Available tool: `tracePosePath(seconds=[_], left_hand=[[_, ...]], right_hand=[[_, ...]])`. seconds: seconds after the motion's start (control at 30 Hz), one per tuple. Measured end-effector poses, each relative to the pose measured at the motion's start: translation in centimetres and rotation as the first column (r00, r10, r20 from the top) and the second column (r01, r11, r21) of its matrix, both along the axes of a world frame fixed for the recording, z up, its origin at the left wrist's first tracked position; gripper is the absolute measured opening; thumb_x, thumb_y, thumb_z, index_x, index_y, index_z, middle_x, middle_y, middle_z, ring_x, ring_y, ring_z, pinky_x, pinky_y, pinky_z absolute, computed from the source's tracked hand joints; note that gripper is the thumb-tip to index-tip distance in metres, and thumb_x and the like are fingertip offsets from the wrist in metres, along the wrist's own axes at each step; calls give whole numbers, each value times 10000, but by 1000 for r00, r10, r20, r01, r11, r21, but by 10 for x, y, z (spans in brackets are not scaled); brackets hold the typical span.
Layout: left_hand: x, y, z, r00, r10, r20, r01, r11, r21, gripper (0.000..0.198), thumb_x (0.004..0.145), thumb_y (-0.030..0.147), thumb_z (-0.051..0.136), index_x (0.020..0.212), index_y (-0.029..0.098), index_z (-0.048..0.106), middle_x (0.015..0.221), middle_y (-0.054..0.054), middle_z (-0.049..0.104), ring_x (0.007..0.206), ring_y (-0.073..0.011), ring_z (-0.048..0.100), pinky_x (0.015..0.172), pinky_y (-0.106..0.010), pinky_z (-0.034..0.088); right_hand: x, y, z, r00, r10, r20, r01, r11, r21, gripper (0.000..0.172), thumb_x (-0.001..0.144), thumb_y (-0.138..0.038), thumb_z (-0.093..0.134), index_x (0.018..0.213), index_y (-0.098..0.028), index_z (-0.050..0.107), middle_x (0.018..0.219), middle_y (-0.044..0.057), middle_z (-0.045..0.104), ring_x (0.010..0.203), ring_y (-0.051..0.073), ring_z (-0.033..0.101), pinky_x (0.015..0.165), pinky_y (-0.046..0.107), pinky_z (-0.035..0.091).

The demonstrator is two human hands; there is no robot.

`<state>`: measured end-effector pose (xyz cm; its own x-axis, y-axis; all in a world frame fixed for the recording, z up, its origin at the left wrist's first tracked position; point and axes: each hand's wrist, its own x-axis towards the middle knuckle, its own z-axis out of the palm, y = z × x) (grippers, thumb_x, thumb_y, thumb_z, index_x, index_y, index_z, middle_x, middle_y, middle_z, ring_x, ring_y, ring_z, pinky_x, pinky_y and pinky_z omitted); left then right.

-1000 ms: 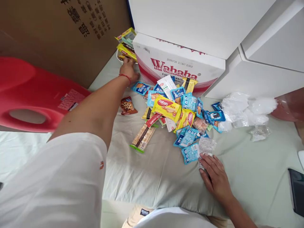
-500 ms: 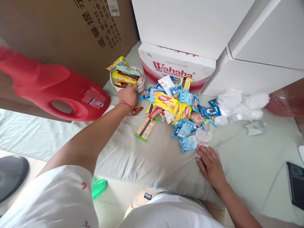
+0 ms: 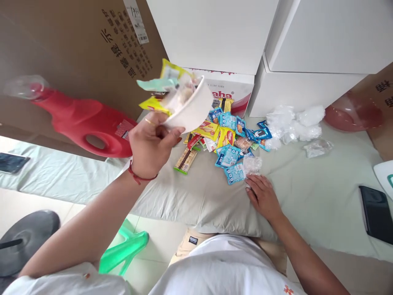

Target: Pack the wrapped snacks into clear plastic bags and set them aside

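Note:
My left hand (image 3: pixel 150 143) grips the rim of a white paper bowl (image 3: pixel 196 108), thumb outside, and has it raised above the bed surface. The bowl tilts to the left, with snack packets (image 3: pixel 158 85) in yellow, mint and clear wrapping poking out of its mouth. My right hand (image 3: pixel 262 194) lies on the green-grey sheet, fingers stretched out. Its fingertips touch a crumpled clear plastic wrapper (image 3: pixel 252 165), beside a light-blue snack packet (image 3: pixel 235 173). Behind these spreads a pile of blue, yellow and red snack packets (image 3: pixel 225 137), partly hidden by the bowl. A wafer-like bar (image 3: pixel 186 159) lies at its front.
A red detergent bottle (image 3: pixel 92 123) lies at left against a cardboard box (image 3: pixel 76 49). White boxes (image 3: pixel 215 32) stand behind the pile. Clear plastic bundles (image 3: pixel 291 123), a reddish translucent bowl (image 3: pixel 353 112) and a black phone (image 3: pixel 376 213) are at right. A green stool (image 3: pixel 129 246) stands below.
My left hand has lifted the filled bowl off the sheet and tipped it leftward, bringing it nearer. My right hand stays by the plastic wrapper. The camera view has shifted.

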<state>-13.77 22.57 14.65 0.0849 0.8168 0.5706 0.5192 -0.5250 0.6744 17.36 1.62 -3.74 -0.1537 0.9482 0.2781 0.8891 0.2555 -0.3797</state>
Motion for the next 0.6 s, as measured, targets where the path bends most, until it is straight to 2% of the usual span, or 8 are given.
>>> tracePosePath(seconds=[0.07, 0.1, 0.2, 0.27, 0.33, 0.43, 0.5, 0.6], left_hand=[[26, 10, 5, 939, -73, 337, 122, 984, -127, 391, 733, 420, 863, 810, 248, 520, 624, 84, 418, 454, -73, 341, 465, -244, 265], [38, 19, 5, 860, -79, 505, 183, 970, -161, 415, 731, 392, 871, 798, 242, 490, 635, 89, 422, 439, -56, 312, 445, -230, 244], [70, 50, -4, 542, 133, 830, 335, 871, -358, 402, 895, 316, 742, 721, 224, 391, 550, 106, 340, 386, -43, 229, 393, -207, 177], [81, 67, -13, 435, 228, 871, 415, 808, -418, 388, 1027, 249, 525, 687, 220, 341, 496, 107, 276, 352, -49, 161, 365, -214, 138], [86, 76, -16, 306, 279, 910, 521, 751, -405, 390, 1061, 164, 359, 675, 211, 344, 477, 102, 288, 333, -47, 142, 353, -209, 139], [85, 76, -10, 115, 297, 948, 632, 714, -301, 406, 1057, 118, 293, 662, 198, 352, 466, 96, 308, 321, -36, 156, 351, -191, 155], [85, 68, 0, 67, 295, 953, 656, 707, -265, 421, 1059, 132, 288, 645, 198, 321, 444, 97, 268, 320, -37, 141, 349, -187, 149], [90, 40, 8, 94, 323, 942, 704, 647, -292, 436, 1065, 185, 274, 630, 204, 282, 412, 93, 210, 326, -48, 125, 354, -183, 152]], right_hand=[[0, 1, -1, 1000, -3, -2, 3, 1000, 2, 349, 1051, -293, 499, 1366, -255, 647, 1450, 66, 650, 1352, 261, 574, 1208, 557, 391], [0, 1, -1, 1000, -3, -3, 3, 1000, 1, 349, 1052, -296, 494, 1360, -251, 651, 1446, 69, 652, 1351, 261, 573, 1209, 555, 390], [0, 1, 0, 1000, -3, -15, 3, 1000, -10, 358, 1057, -299, 474, 1360, -248, 657, 1440, 76, 654, 1346, 258, 573, 1208, 551, 389], [0, 1, 0, 999, -7, -31, 7, 1000, -17, 359, 1058, -295, 468, 1356, -242, 661, 1434, 80, 657, 1342, 261, 571, 1206, 551, 389], [0, 2, 0, 999, -15, -48, 14, 1000, -22, 351, 1055, -289, 472, 1340, -231, 669, 1428, 84, 660, 1340, 270, 568, 1204, 554, 385], [1, 6, 2, 997, -16, -80, 11, 998, -59, 347, 1047, -285, 477, 1328, -232, 673, 1432, 93, 653, 1342, 288, 564, 1200, 573, 379], [3, 10, 7, 991, 18, -132, -31, 995, -97, 361, 1037, -316, 506, 1359, -240, 652, 1432, 105, 648, 1347, 301, 561, 1192, 584, 386], [8, 14, 26, 960, 30, -278, -58, 994, -93, 468, 990, -428, 614, 1423, -252, 604, 1491, 132, 591, 1407, 325, 508, 1196, 585, 388]])
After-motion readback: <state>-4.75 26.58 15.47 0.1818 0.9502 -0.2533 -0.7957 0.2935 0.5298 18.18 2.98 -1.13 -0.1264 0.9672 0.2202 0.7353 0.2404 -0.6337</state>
